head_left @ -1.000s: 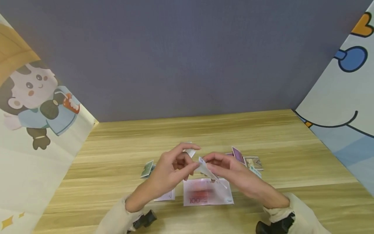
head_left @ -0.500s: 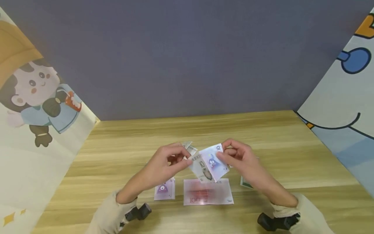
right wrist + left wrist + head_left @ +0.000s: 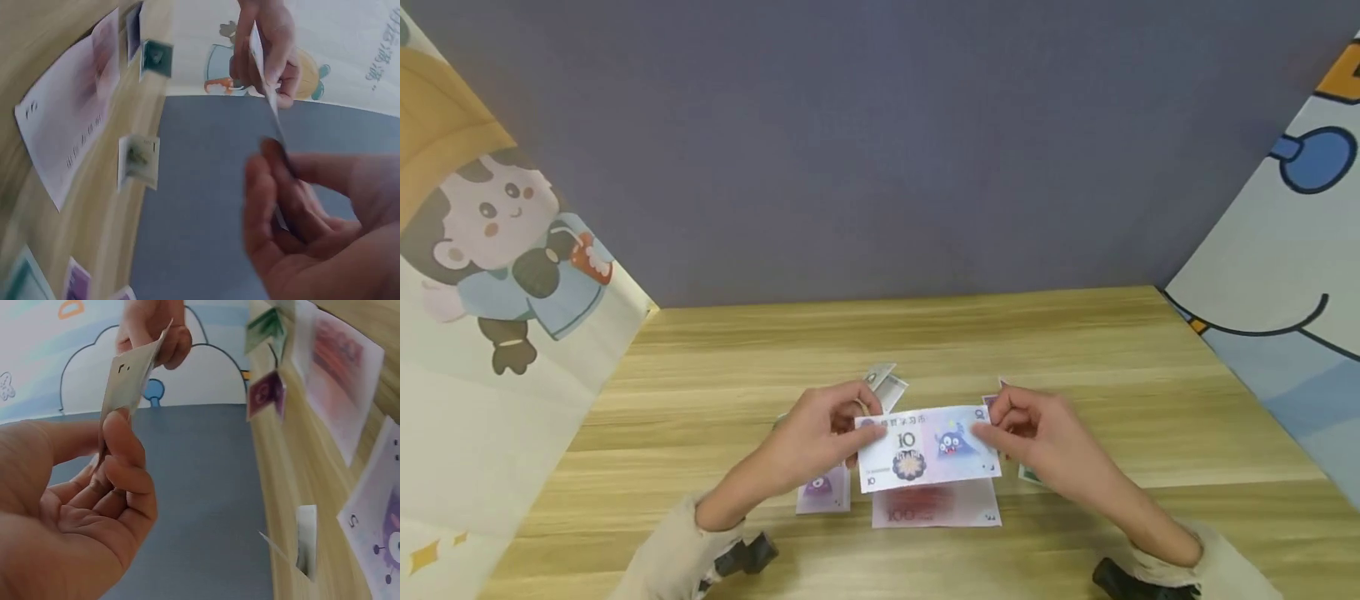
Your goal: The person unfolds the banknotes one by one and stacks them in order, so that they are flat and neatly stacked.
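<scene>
A play banknote marked 10 (image 3: 936, 450) is stretched nearly flat between both hands, raised over the table with its printed face toward the head camera. My left hand (image 3: 820, 437) pinches its left end between thumb and fingers. The right end is pinched by my right hand (image 3: 1045, 433). Partly covered beneath it, a pinkish-red 100 play note (image 3: 936, 510) lies flat on the table (image 3: 760, 342). Beside that sits a purple play note (image 3: 824, 493), marked 5 in the left wrist view, partly behind my left hand.
Behind the hands stands a small folded grey note (image 3: 889, 390). Folded purple (image 3: 265, 395) and green (image 3: 265, 331) notes show in the left wrist view. A folded teal note (image 3: 156, 59) appears in the right wrist view. A grey panel (image 3: 880, 167) rises at the back.
The folded 10 note has been opened out. My right hand has moved right and the note now faces the head camera, its fold nearly flat. The left hand keeps its pinch.
</scene>
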Action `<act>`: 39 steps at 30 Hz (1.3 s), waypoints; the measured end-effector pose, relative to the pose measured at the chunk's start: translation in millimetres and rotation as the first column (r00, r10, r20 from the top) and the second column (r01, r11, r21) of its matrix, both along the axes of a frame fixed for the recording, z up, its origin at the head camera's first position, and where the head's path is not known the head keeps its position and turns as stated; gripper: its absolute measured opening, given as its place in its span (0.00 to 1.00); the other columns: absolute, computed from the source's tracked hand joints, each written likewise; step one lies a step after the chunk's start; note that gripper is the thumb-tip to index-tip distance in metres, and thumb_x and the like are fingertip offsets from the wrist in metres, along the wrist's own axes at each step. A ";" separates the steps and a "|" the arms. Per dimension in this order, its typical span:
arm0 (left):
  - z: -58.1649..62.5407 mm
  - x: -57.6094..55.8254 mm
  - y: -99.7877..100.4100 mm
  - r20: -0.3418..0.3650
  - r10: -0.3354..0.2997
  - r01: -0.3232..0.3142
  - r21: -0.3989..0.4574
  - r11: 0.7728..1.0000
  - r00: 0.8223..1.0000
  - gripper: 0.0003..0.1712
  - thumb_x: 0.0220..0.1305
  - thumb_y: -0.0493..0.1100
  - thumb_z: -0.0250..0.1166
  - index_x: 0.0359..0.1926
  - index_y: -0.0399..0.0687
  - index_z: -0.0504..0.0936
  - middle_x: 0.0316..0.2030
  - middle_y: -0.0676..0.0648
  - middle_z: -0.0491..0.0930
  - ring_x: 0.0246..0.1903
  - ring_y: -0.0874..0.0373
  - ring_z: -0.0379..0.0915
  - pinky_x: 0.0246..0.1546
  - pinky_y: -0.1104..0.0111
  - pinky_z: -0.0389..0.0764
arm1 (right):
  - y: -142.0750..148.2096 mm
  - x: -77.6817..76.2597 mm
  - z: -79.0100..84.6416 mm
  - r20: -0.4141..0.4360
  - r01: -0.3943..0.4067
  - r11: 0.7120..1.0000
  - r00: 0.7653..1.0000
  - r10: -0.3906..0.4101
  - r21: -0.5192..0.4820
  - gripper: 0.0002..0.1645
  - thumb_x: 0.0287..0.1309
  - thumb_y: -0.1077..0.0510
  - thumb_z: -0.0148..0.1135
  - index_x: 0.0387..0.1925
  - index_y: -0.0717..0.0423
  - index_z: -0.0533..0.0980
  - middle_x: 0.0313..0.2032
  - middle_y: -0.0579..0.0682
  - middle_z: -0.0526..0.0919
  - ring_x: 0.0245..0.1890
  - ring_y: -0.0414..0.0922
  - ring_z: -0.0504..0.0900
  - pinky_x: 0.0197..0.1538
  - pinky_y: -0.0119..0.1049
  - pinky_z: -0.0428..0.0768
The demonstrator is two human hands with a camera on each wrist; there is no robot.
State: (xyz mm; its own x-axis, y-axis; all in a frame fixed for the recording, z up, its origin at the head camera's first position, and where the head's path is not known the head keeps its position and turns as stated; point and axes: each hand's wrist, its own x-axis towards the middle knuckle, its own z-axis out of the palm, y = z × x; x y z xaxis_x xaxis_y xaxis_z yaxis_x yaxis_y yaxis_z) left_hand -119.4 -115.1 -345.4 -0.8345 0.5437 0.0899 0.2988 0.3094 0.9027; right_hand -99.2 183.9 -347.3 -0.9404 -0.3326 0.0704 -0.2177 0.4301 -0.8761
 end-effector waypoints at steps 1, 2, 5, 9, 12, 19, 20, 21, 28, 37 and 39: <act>-2.7 0.4 0.6 -0.005 -0.003 0.003 -0.026 1.000 1.000 0.06 0.65 0.36 0.67 0.41 0.46 0.79 0.20 0.51 0.81 0.16 0.53 0.76 0.15 0.67 0.78 | 1.2 0.0 0.3 0.017 -0.027 0.999 1.000 0.026 0.043 0.15 0.61 0.50 0.69 0.29 0.54 0.73 0.20 0.46 0.79 0.18 0.40 0.74 0.22 0.33 0.73; -6.0 0.5 1.4 -0.011 -0.011 0.011 -0.049 0.999 1.000 0.06 0.65 0.36 0.67 0.41 0.46 0.79 0.19 0.51 0.79 0.15 0.53 0.75 0.14 0.69 0.76 | 2.2 -0.5 0.3 0.034 -0.056 0.995 0.998 0.053 0.082 0.16 0.61 0.50 0.69 0.29 0.54 0.73 0.19 0.45 0.79 0.18 0.39 0.73 0.21 0.33 0.72; -18.2 -1.1 6.1 -0.034 -0.044 0.041 -0.106 0.994 0.998 0.05 0.65 0.36 0.67 0.40 0.45 0.79 0.17 0.53 0.78 0.15 0.54 0.74 0.14 0.73 0.74 | 4.5 -4.0 -2.8 0.059 -0.131 0.977 0.991 0.123 0.167 0.15 0.60 0.52 0.70 0.28 0.55 0.72 0.19 0.43 0.79 0.18 0.37 0.73 0.22 0.32 0.74; -35.8 -3.8 15.2 -0.072 -0.078 0.064 -0.182 0.981 0.994 0.05 0.64 0.35 0.67 0.39 0.45 0.79 0.17 0.55 0.77 0.14 0.63 0.72 0.15 0.73 0.75 | 6.1 -8.0 -17.7 0.034 -0.158 0.956 0.987 0.155 0.247 0.14 0.59 0.56 0.70 0.27 0.53 0.72 0.18 0.40 0.76 0.18 0.35 0.72 0.23 0.31 0.74; -47.0 -3.6 22.2 -0.058 -0.092 0.076 -0.235 0.969 0.994 0.05 0.63 0.34 0.67 0.37 0.45 0.79 0.18 0.55 0.77 0.14 0.67 0.69 0.14 0.75 0.73 | 7.5 -9.3 -30.1 0.035 -0.166 0.937 0.986 0.163 0.307 0.14 0.58 0.57 0.71 0.25 0.51 0.72 0.16 0.37 0.71 0.17 0.32 0.68 0.22 0.29 0.71; -63.5 -3.5 28.7 -0.021 -0.122 0.107 -0.348 0.931 0.992 0.06 0.61 0.34 0.68 0.34 0.46 0.78 0.19 0.56 0.75 0.16 0.68 0.69 0.15 0.75 0.74 | 9.8 -15.5 -49.9 0.079 -0.214 0.907 0.977 0.199 0.363 0.15 0.58 0.56 0.70 0.23 0.51 0.72 0.14 0.37 0.67 0.15 0.33 0.64 0.21 0.29 0.66; -64.6 -3.7 28.3 -0.032 -0.128 0.108 -0.363 0.925 0.991 0.06 0.61 0.34 0.68 0.35 0.46 0.78 0.20 0.56 0.75 0.16 0.68 0.68 0.16 0.75 0.74 | 9.4 -16.1 -52.2 0.093 -0.229 0.902 0.973 0.210 0.366 0.15 0.59 0.55 0.69 0.23 0.51 0.72 0.13 0.38 0.68 0.14 0.33 0.66 0.21 0.29 0.67; -65.5 -4.0 27.8 -0.040 -0.133 0.109 -0.375 0.921 0.990 0.06 0.61 0.34 0.68 0.36 0.45 0.79 0.20 0.56 0.74 0.17 0.68 0.68 0.17 0.75 0.73 | 8.9 -16.3 -54.5 0.108 -0.245 0.896 0.969 0.220 0.370 0.15 0.60 0.55 0.69 0.23 0.51 0.72 0.13 0.38 0.69 0.14 0.34 0.67 0.21 0.30 0.68; -70.2 -6.6 23.7 -0.072 -0.138 0.097 -0.407 0.908 0.988 0.04 0.63 0.35 0.67 0.38 0.46 0.80 0.19 0.57 0.71 0.17 0.68 0.64 0.17 0.75 0.69 | 4.4 -16.3 -61.7 0.130 -0.263 0.873 0.965 0.230 0.410 0.17 0.61 0.55 0.68 0.20 0.48 0.71 0.12 0.39 0.72 0.12 0.36 0.69 0.23 0.30 0.71; -72.8 -9.2 23.4 -0.090 -0.110 0.066 -0.395 0.916 0.990 0.03 0.65 0.35 0.65 0.38 0.45 0.80 0.19 0.56 0.71 0.17 0.68 0.64 0.16 0.75 0.68 | 0.7 -19.2 -61.5 0.043 -0.187 0.864 0.981 0.189 0.468 0.18 0.58 0.54 0.70 0.20 0.48 0.70 0.15 0.38 0.69 0.16 0.34 0.66 0.21 0.29 0.67; -73.6 -9.7 23.7 -0.103 -0.106 0.058 -0.393 0.918 0.989 0.02 0.65 0.34 0.64 0.38 0.44 0.80 0.18 0.56 0.71 0.17 0.68 0.64 0.15 0.75 0.68 | -0.4 -19.7 -62.2 0.003 -0.152 0.860 0.985 0.172 0.487 0.18 0.57 0.54 0.71 0.20 0.48 0.70 0.16 0.38 0.68 0.17 0.33 0.65 0.21 0.29 0.65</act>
State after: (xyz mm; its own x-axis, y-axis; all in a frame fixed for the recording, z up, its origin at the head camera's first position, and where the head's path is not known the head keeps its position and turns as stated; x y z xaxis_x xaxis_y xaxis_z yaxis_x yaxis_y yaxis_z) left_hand -129.1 -91.5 -419.0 -0.7817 0.6220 -0.0461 0.4361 0.5979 0.6725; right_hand -118.9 183.4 -409.5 -0.8701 -0.4820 -0.1031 -0.3510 0.7528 -0.5568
